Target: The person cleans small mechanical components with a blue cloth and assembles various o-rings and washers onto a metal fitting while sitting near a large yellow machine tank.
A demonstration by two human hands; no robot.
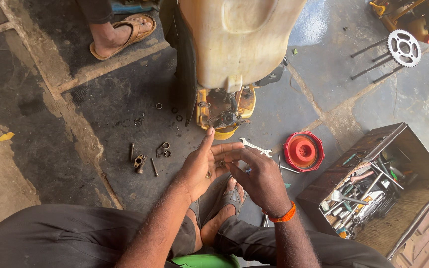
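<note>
My left hand (205, 166) lies palm up over my feet, with a few small metal parts resting in the palm. My right hand (259, 176) is beside it, its fingertips pinched over something small at the left palm; the piece itself is too small to make out. An orange band circles my right wrist (283, 216). Just ahead stands a cream plastic tank (234, 37) on a yellow engine unit (224, 111).
A spanner (255, 147) and a red round cap (303, 151) lie on the stone floor to the right. An open wooden toolbox (373, 193) sits at right. Bolts, rings and a small bracket (140, 161) lie at left. Another person's sandalled foot (120, 32) is at the top; a sprocket (403, 47) lies top right.
</note>
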